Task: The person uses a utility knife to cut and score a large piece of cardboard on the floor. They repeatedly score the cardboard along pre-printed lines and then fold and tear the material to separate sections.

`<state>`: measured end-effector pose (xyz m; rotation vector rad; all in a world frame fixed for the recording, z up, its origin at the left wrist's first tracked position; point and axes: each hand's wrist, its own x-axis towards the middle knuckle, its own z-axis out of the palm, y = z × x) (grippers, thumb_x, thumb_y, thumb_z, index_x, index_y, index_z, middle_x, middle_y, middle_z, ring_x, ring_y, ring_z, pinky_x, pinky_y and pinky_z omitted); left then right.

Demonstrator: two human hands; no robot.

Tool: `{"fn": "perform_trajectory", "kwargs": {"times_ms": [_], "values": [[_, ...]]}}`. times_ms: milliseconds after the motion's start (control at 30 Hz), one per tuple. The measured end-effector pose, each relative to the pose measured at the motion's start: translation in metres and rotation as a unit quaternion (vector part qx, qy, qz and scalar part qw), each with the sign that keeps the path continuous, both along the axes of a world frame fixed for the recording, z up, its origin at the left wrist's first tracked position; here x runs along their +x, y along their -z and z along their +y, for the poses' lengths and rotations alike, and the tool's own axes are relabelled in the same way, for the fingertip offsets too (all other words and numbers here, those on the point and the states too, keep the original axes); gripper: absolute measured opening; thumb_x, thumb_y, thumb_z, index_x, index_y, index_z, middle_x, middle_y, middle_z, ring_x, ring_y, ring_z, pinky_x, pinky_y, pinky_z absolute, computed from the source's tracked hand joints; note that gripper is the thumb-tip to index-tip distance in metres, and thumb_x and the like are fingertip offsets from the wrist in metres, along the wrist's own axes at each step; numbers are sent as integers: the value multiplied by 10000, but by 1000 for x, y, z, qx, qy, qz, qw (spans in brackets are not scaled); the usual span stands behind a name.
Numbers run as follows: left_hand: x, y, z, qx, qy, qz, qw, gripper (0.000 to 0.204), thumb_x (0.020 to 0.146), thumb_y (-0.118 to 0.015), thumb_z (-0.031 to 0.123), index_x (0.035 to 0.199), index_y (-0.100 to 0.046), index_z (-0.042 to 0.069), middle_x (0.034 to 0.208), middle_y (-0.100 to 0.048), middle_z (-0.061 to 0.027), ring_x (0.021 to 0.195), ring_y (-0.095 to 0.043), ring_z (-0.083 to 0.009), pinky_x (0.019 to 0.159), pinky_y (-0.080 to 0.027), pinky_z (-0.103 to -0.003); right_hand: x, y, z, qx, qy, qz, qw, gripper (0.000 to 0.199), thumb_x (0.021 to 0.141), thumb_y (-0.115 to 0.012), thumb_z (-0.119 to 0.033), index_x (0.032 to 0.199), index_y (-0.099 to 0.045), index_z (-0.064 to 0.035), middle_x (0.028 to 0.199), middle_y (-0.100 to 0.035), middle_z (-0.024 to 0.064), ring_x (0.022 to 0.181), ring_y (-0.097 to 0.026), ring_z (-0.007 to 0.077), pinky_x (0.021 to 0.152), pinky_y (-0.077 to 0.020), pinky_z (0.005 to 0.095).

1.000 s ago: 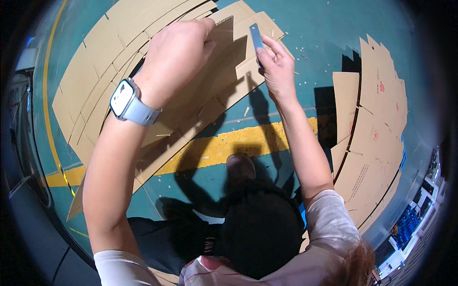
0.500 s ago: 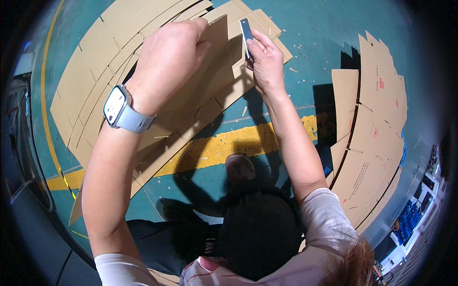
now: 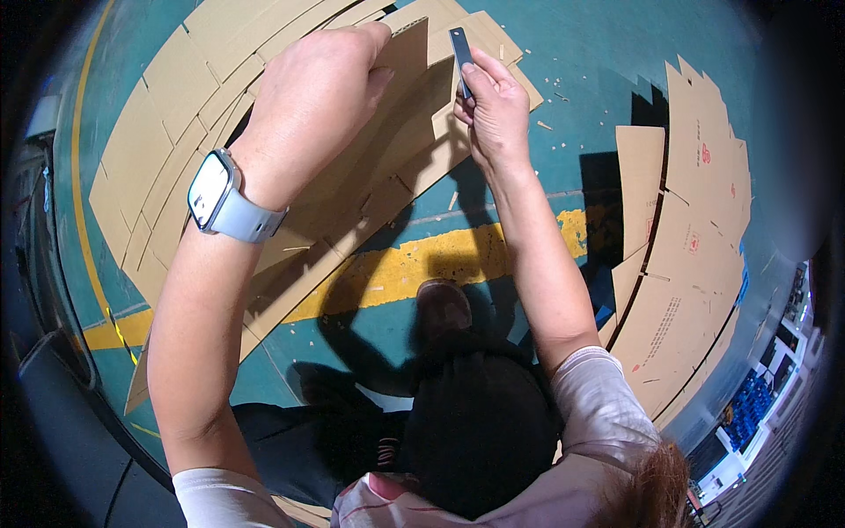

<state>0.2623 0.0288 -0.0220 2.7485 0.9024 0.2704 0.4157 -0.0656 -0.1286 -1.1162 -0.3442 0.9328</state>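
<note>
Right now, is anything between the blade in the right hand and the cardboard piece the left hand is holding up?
Nothing visible. The right hand holds the cutter blade right beside the edge of the raised cardboard piece, which the left hand grips from the top.

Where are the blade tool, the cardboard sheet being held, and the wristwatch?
blade tool (image 3: pixel 459 48), head view, upper metal end.
cardboard sheet (image 3: pixel 407 106), head view, shaded face.
wristwatch (image 3: pixel 211 189), head view, screen.

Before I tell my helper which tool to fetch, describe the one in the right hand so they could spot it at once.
Start at the yellow floor stripe and go up to the fanned flat cardboard sheets. Above them the right hand pinches a slim dark grey cutter, pointing up beside the cardboard piece the left hand grips. It is the only narrow dark thing among brown card.
</note>
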Motion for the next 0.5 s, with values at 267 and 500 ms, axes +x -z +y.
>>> {"fn": "perform_trajectory", "kwargs": {"times_ms": [267, 500], "values": [[2, -6, -3, 35, 1, 30, 999, 113, 858, -612, 112, 939, -651, 43, 804, -667, -153, 766, -667, -288, 683, -557, -374, 1, 4, 0, 9, -5, 9, 1000, 422, 891, -599, -80, 1265, -472, 69, 716, -586, 0, 511, -463, 34, 426, -379, 187], [3, -8, -5, 23, -11, 41, 999, 116, 853, -614, 113, 940, -647, 45, 804, -662, -156, 770, -659, -303, 691, -550, -386, -2, -1, 0, -5, -6, 10, 1000, 373, 915, -570, -62, 1258, -489, 61, 728, -562, 16, 543, -457, 39, 429, -347, 176]]}}
